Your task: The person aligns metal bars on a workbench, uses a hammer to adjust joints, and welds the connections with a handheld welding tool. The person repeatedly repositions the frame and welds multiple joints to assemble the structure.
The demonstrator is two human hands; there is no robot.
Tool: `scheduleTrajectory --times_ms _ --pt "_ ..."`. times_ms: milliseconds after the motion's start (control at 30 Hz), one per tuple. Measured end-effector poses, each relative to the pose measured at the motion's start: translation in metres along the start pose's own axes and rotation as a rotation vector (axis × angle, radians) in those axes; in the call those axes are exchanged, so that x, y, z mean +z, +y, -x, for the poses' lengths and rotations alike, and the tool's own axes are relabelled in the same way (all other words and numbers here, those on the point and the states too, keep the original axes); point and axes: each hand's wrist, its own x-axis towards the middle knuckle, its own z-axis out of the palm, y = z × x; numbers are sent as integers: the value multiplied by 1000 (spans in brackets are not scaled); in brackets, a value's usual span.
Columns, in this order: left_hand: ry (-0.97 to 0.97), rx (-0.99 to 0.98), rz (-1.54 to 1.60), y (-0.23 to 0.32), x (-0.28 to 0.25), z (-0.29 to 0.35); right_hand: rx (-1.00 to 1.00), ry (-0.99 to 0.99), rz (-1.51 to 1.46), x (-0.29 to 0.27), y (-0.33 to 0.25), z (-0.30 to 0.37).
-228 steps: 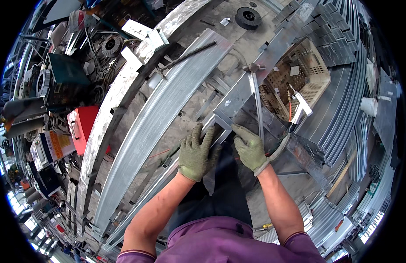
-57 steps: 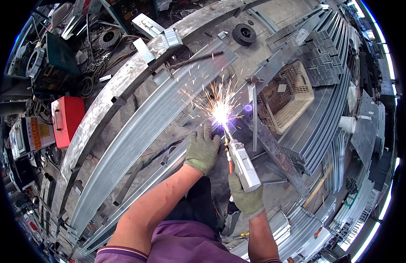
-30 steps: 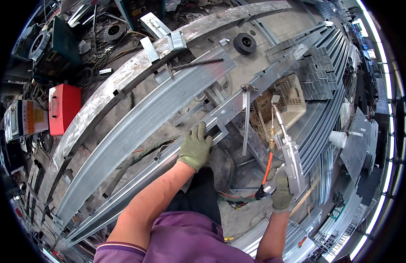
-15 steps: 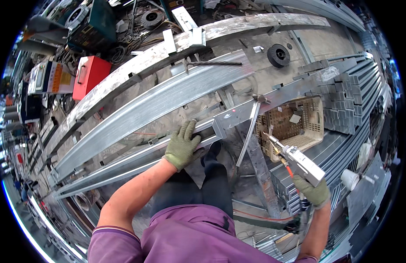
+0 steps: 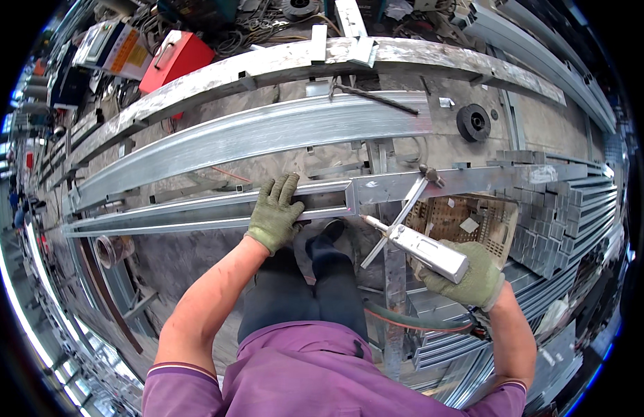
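My gloved left hand [image 5: 275,215] lies across a long silver metal channel [image 5: 327,201], its fingers stretched over the far edge and the thumb apart. The channel's right end meets a flat steel beam [image 5: 475,183]. In my gloved right hand [image 5: 475,276] is a boxy silver welding gun [image 5: 433,255]; my palm and fingers wrap its rear underside. Its narrow copper-coloured nozzle points left, just below the joint and seemingly apart from it. A hammer [image 5: 406,214] with a silver handle rests over the beam, right of the joint.
Beneath the beam stands a beige plastic crate [image 5: 506,217]. Stacked square tubes [image 5: 555,222] fill the right side. A wide channel [image 5: 252,132] and a long curved-looking beam [image 5: 218,80] lie beyond my hands. Farther off are a black spool [image 5: 473,123] and a red box [image 5: 177,61].
My right hand has brought the welding gun left and up, close to the channel's joint. My left hand stays on the channel. The view has turned, so the surroundings appear shifted.
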Motion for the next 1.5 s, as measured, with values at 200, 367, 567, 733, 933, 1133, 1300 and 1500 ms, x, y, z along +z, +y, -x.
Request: scheduleTrajectory --times_ms 200,367,567,733,933,1133,1300,1500 --pt "43 -8 8 0 2 2 -75 -51 79 0 8 -20" --pt "63 -7 14 0 1 2 -152 -68 126 1 15 -35" --pt "77 -7 7 0 2 2 -91 -119 23 4 18 -43" --pt "82 -11 12 1 1 4 -92 -148 72 7 21 -46" --pt "100 -9 17 0 3 2 -63 -136 91 6 16 -43" --pt "118 0 23 -1 6 3 -98 -111 148 8 11 -43" --pt "111 7 -14 -2 6 2 -94 -115 200 10 11 -43" --pt "103 12 -1 -3 8 3 -109 -104 226 11 12 -41"
